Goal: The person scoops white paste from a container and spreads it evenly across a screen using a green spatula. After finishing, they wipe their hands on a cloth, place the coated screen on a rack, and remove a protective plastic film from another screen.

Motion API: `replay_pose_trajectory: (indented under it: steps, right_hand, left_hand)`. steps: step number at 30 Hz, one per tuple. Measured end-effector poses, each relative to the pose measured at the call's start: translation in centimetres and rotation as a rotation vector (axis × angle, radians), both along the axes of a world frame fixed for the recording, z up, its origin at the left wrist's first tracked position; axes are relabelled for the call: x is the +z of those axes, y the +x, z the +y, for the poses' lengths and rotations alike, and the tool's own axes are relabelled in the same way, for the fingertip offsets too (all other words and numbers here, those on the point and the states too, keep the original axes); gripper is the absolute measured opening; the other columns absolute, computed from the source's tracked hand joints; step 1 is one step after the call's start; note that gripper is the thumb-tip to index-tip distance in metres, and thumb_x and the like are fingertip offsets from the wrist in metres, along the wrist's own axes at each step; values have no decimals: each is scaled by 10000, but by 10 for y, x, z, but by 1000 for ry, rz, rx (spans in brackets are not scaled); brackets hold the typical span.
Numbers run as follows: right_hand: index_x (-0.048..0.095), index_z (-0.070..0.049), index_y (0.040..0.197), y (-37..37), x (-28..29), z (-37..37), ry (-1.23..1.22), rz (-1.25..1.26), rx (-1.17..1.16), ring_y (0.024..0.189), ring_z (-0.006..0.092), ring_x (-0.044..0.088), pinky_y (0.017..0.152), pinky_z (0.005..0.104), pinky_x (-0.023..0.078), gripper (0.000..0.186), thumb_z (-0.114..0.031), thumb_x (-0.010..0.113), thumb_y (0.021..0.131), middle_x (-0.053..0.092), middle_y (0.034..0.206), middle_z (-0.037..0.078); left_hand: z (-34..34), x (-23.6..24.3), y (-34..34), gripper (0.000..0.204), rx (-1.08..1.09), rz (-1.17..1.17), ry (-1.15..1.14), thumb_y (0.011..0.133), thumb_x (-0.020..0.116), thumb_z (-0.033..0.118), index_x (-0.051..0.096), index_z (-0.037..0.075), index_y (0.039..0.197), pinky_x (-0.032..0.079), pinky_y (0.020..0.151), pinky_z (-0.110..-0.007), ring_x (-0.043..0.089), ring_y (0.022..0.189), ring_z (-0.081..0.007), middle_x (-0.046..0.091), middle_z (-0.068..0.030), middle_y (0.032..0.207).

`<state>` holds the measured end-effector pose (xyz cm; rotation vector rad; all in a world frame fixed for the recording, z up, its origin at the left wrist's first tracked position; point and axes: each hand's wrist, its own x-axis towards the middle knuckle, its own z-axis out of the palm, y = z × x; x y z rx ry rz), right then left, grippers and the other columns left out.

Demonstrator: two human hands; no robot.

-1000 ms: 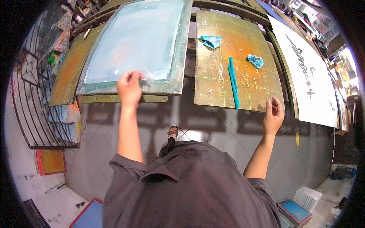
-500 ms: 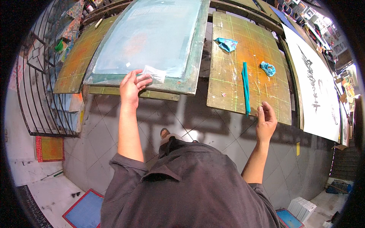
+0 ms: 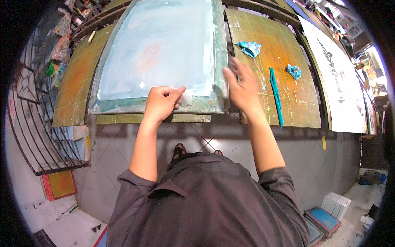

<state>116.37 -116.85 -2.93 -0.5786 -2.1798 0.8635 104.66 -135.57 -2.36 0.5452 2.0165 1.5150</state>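
Observation:
A large screen-printing frame (image 3: 123,74) with a pale blue mesh and a green-stained border lies in front of me. Over its near edge, my left hand (image 3: 162,102) is closed, thumb against curled fingers, on a small translucent plastic piece (image 3: 187,99) that shows beside the fingertips. Part of that piece is hidden by the fingers. My right hand (image 3: 245,88) is raised just past the frame's right edge, blurred by motion, its thumb and fingers apart and nothing visible in them.
The stained board (image 3: 296,99) on the right carries a teal strip (image 3: 275,96) and two crumpled blue scraps, one a patterned cloth (image 3: 249,48). Farther right lies a white sheet (image 3: 335,78) with black markings. A black metal railing (image 3: 31,123) stands at left.
My left hand has moved right and closed its fingers by the plastic piece. The right hand has swung left and forward, from the board's near edge to the frame's right side.

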Motion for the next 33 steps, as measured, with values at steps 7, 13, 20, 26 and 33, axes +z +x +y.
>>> replay_pose_trajectory:
  steps: [7,13,20,26,33]
  right_hand:
    - [477,-92,1221,-67,-24,-25,340,-410,-188,1250,350,288,958,465,304,542,-485,417,851,354,1330,206]
    - [525,-89,1153,-65,-25,-26,323,-355,-158,1216,351,327,934,450,328,483,-456,434,853,386,1300,197]
    - [529,-82,1140,-65,-26,-26,343,-333,-173,1215,350,327,926,449,337,477,-450,443,849,396,1290,194]
    - [524,-82,1151,-65,-27,-24,369,-348,-168,1214,347,329,926,444,342,482,-447,446,846,399,1291,187]
    - [517,-89,1170,-64,-27,-23,390,-376,-158,1212,349,331,931,442,342,490,-445,457,840,396,1296,183]
  left_hand:
    - [-17,-10,-19,319,-117,-194,54,848,590,249,623,-65,796,468,587,-246,581,604,-132,632,-103,721]
    - [-25,-9,-29,268,-233,-326,78,862,558,208,628,-50,851,472,616,-250,599,650,-148,642,-109,764]
    - [-38,-9,-29,218,-273,-286,121,840,581,148,637,-61,874,486,640,-273,603,680,-158,643,-117,777]
    - [-51,-4,-28,216,-257,-305,46,845,576,148,639,-55,883,497,616,-280,597,655,-152,639,-112,749]
    - [-67,-4,-39,220,-282,-291,20,862,556,136,631,-71,861,498,588,-258,580,637,-133,616,-92,698]
